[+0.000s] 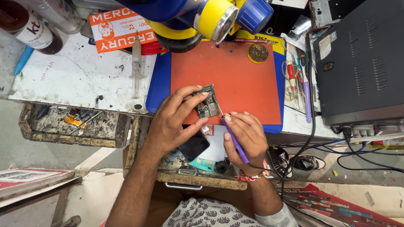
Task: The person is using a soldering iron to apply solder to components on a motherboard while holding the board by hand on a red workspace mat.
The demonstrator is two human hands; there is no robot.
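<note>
My left hand (174, 120) pinches a small green circuit board (205, 102) by its edges and holds it flat on the orange work mat (235, 75). My right hand (248, 138) grips a purple-handled soldering iron (234, 138) like a pen. Its thin metal tip (217, 105) rests at the board's right edge. A yellow and blue microscope head (214, 17) hangs above the mat's far side.
A black metal box (362, 63) stands at the right with cables running from its front. Hand tools (296, 82) lie beside the mat. A round tip-cleaner tin (258, 53), a syringe (136, 63), an orange card and a dark bottle sit on the bench. Two open drawers hold clutter.
</note>
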